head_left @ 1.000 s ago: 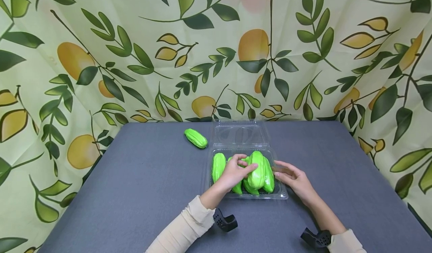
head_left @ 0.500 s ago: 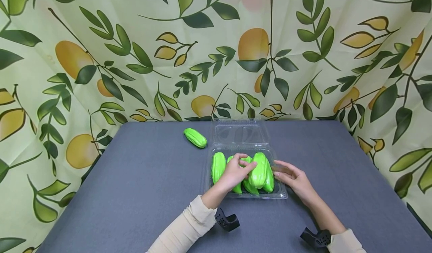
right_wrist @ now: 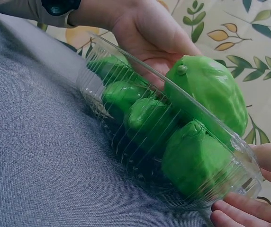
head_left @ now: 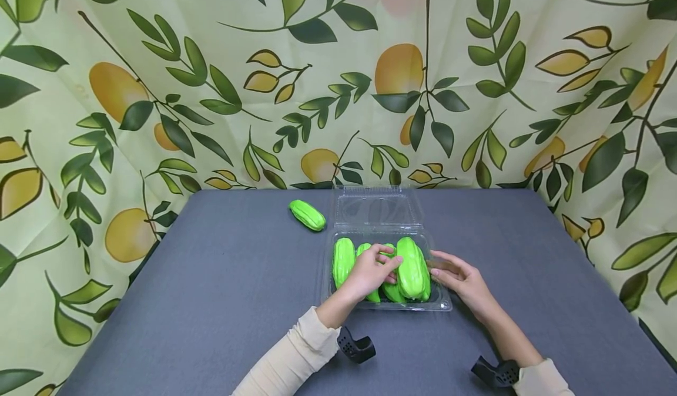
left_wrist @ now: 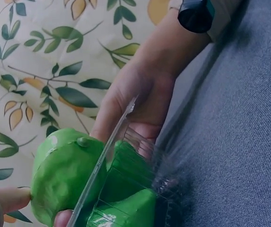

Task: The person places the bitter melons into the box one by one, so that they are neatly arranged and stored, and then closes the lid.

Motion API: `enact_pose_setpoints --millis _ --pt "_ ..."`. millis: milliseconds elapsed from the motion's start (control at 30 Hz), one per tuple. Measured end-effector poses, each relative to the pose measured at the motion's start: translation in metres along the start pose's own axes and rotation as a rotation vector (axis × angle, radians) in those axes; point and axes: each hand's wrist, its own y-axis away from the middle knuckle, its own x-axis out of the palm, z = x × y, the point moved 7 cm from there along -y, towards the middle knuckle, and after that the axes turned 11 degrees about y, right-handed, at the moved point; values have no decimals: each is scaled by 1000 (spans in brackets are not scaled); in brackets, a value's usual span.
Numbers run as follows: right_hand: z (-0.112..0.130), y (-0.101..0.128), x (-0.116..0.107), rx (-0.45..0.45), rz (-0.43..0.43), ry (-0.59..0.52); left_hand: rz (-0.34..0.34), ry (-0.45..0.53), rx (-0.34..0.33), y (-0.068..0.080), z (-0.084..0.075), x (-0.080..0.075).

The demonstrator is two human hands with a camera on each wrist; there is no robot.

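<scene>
On the far left of the grey worktop (head_left: 211, 302) one loose green gourd (head_left: 307, 215) lies by itself, well apart from your hands. Just to its right sits the clear plastic box (head_left: 441, 305) with its lid (head_left: 376, 208) flipped open toward the leafy curtain (head_left: 158, 90).

Inside the box, the green gourds lie side by side. Your left hand (head_left: 367, 272) reaches in over them. Its fingers (head_left: 390, 262) curl round the top gourd (head_left: 409, 267), which sits on the others, toward the right side of the box. The thumb presses on it from the left.

Your right hand (head_left: 460, 281) is at the right wall of the box. Its fingers (right_wrist: 237, 203) lie almost straight against the thin plastic and steady it; they do not wrap round anything.

The top gourd looks smooth, shiny and bumpy, so it may slip. It looks firm, not squishy. Hold it round its fat middle, in the grooves, not by the narrow end. The box looks thin and bendy, so it may slide or buckle if you push hard on it.
</scene>
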Motion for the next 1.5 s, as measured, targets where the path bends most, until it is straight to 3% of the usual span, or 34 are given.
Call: enact_pose_setpoints --millis 267,633,833,1133,1500 --pt "-2 2 1 51 1 5 -15 6 6 -1 4 -1" --pt "-2 0 0 35 2 -6 40 -37 28 4 -1 -3" --pt "-1 -1 0 17 3 -16 37 -74 41 4 -4 -11" --pt "-2 0 1 10 14 -15 37 -54 60 4 -12 -19" --pt "-1 0 1 -20 18 -41 -16 -46 104 0 -27 -38"
